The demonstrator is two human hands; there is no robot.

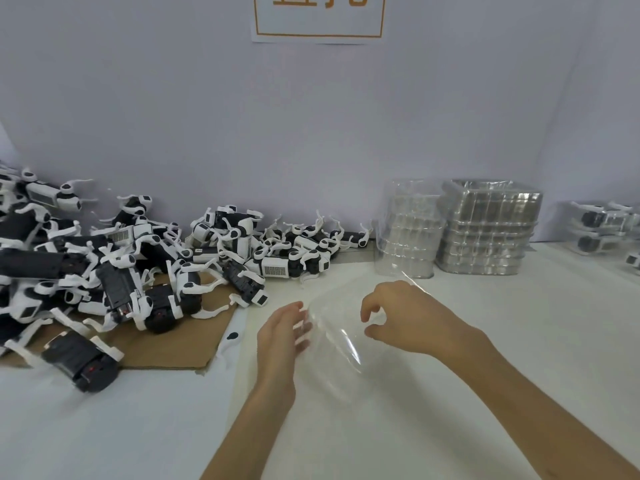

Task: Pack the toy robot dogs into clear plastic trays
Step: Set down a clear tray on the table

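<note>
Clear plastic catches the light as a person steadies a single clear plastic tray [343,344] between both hands above the white worktop [502,341]. The left hand [284,330] lies nearly flat against the tray's left edge with its fingers straight. The right hand [405,320] curls finger and thumb at the far rim in what looks like a pinch, though blur and glare make the contact hard to confirm. The tray appears to be held tilted and hollow, probably so it can be set down ready to take a toy.

No dog is packed in it yet. The toy robot dogs [138,265] lie in a tangled black-and-white heap to the left, partly on a sheet of cardboard [173,344], their legs interlocked, which may make drawing one out awkward. Two stacks of empty trays [488,230] stand at the back right against the wall. Beyond them, at the frame's right edge, sit what appear to be already packed dogs [606,223]. A printed sign [318,15] hangs above.
</note>
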